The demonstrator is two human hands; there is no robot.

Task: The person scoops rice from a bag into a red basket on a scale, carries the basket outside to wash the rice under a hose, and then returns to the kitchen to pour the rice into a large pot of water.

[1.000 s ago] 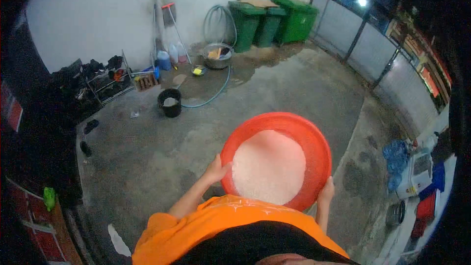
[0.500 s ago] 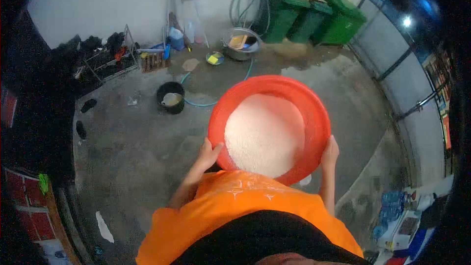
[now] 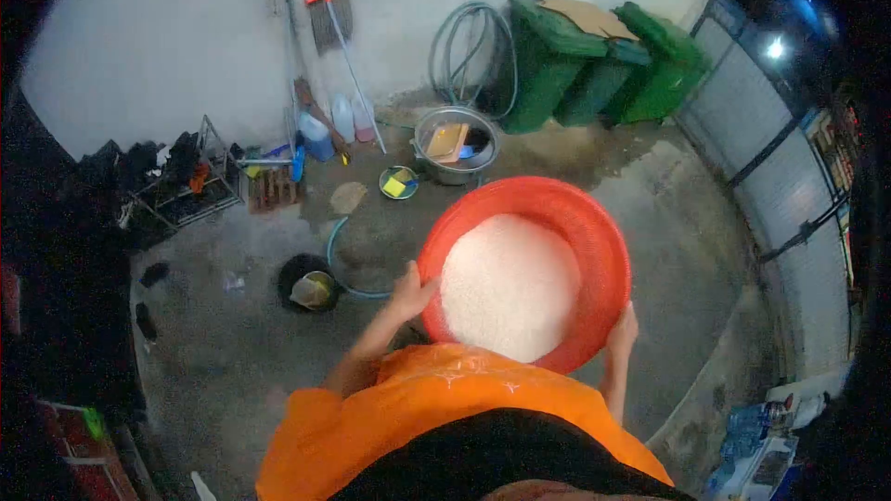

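A large round red basin (image 3: pixel 605 255) is held in front of my orange-clad body, tilted a little toward me. White grains that look like rice (image 3: pixel 506 289) fill much of its bottom. On the left side of the rim, my left hand (image 3: pixel 411 294) is closed, thumb toward the inside. My right hand (image 3: pixel 623 330) grips the opposite side, its fingers mostly hidden behind the wall. The basin's near edge meets the front of my orange shirt (image 3: pixel 445 380).
A black bucket (image 3: pixel 295 286) stands on the wet floor near a hose (image 3: pixel 332 255). Farther off are a metal tub (image 3: pixel 455 172) with items, a small bowl (image 3: pixel 399 183) and green bins (image 3: pixel 557 65). A squeegee (image 3: pixel 341 32) leans on the wall; metal panels (image 3: pixel 756 111) line the right.
The bucket, tub and bins now appear lower and nearer in view. The basin sits slightly lower in the picture, and both hands keep their hold on it.
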